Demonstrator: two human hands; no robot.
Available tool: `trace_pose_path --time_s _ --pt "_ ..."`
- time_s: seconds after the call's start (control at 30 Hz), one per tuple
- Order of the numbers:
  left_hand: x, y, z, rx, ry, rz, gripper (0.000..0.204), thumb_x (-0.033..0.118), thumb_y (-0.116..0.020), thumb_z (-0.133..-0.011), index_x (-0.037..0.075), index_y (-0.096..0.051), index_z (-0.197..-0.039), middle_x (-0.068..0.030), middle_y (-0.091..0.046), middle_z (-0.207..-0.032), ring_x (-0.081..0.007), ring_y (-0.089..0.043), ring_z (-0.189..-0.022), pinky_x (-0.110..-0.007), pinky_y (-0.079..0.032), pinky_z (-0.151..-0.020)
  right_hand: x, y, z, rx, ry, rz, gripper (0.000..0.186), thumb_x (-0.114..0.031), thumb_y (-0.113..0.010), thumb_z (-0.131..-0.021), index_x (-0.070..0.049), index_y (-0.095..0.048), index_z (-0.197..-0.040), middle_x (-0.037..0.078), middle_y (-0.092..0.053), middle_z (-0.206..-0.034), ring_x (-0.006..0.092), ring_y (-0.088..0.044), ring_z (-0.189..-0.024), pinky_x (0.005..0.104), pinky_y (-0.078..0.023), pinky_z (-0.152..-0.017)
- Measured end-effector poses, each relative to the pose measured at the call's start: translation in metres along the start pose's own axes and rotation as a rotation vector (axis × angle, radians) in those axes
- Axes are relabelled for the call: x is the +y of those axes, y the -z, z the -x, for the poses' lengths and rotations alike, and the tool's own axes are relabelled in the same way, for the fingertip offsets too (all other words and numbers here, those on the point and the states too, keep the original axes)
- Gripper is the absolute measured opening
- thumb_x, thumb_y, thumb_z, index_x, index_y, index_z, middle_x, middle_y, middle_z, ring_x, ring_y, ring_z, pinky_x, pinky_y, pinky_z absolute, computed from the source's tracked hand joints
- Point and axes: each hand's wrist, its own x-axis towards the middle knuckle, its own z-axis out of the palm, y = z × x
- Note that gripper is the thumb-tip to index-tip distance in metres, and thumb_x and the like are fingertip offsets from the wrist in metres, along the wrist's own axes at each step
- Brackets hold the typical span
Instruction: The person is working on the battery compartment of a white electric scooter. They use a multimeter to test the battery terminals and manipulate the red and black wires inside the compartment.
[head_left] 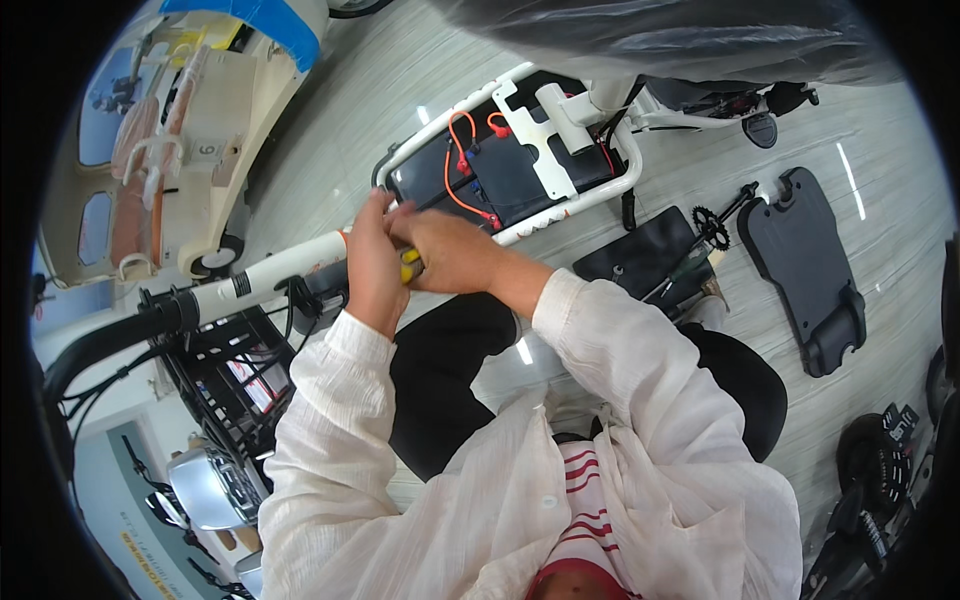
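Observation:
At the centre, my right hand [455, 250] is closed on a yellow tool [410, 266], mostly hidden by fingers. My left hand [370, 260] is closed beside it, over the end of a white tube [265, 268] of a vehicle frame; what its fingers grip is hidden. Just beyond both hands lies a white rectangular deck frame [628, 172] holding black battery packs [517, 191], with red cables and a white bracket [530, 135] on top.
A black plastic panel [800, 265] and a dark mat [625, 255] with a crank shaft lie right. A cream vehicle body [260, 110] stands upper left, a plastic-wrapped item [680, 35] at top. Black handlebar cables [110, 370] are left, vehicle parts [860, 470] lower right.

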Motion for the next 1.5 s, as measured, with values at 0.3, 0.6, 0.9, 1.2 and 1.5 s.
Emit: trace_pose_path --time_s 0.3,0.6,0.9,1.2,1.5 --pt "-0.003 0.004 0.009 -0.354 -0.455 -0.149 0.034 0.024 -0.051 -0.099 0.002 -0.057 -0.125 -0.0129 -0.055 -0.132 -0.0218 -0.055 -0.117 -0.034 -0.041 -0.101 -0.047 0.019 0.007 0.043 -0.225 0.465 0.050 -0.023 -0.081 -0.070 -0.004 -0.055 -0.109 0.016 -0.059 -0.110 0.0353 -0.063 -0.095 0.0423 -0.054 -0.079" --pt "-0.018 0.040 0.024 -0.567 -1.038 -0.698 0.043 -0.002 -0.054 -0.083 0.004 -0.057 -0.125 -0.0181 -0.051 -0.133 -0.0344 -0.048 -0.126 -0.040 -0.039 -0.105 -0.076 0.048 0.042 0.197 -0.466 0.317 0.063 -0.027 -0.079 -0.077 0.007 -0.052 -0.123 0.021 -0.059 -0.114 0.0247 -0.063 -0.098 0.0349 -0.052 -0.083" --pt "-0.014 0.052 0.029 -0.424 -1.069 -0.905 0.037 -0.008 -0.053 -0.083 0.001 -0.050 -0.119 -0.0178 -0.056 -0.116 -0.0366 -0.058 -0.106 -0.040 -0.047 -0.091 -0.131 0.136 0.087 0.668 -0.415 0.202 0.046 -0.032 -0.068 -0.088 0.006 -0.062 -0.111 0.013 -0.067 -0.097 0.0159 -0.063 -0.086 0.0278 -0.050 -0.076" --pt "-0.015 0.036 0.047 -0.393 -1.072 -1.042 0.034 -0.003 -0.058 -0.085 0.000 -0.050 -0.118 -0.0188 -0.057 -0.114 -0.0376 -0.059 -0.102 -0.042 -0.048 -0.088 -0.132 0.171 0.096 0.681 -0.500 0.169 0.051 -0.041 -0.063 -0.091 0.002 -0.061 -0.117 0.008 -0.065 -0.099 0.0148 -0.059 -0.089 0.0290 -0.048 -0.077" --pt "-0.008 0.022 0.056 -0.027 -0.713 -1.462 0.044 0.029 -0.070 -0.087 0.000 -0.053 -0.116 -0.0225 -0.059 -0.109 -0.0404 -0.063 -0.092 -0.044 -0.051 -0.076 -0.142 0.175 0.105 0.728 -0.448 0.016 0.043 -0.037 -0.064 -0.091 -0.001 -0.063 -0.113 0.005 -0.065 -0.095 0.0126 -0.058 -0.086 0.0277 -0.047 -0.076"
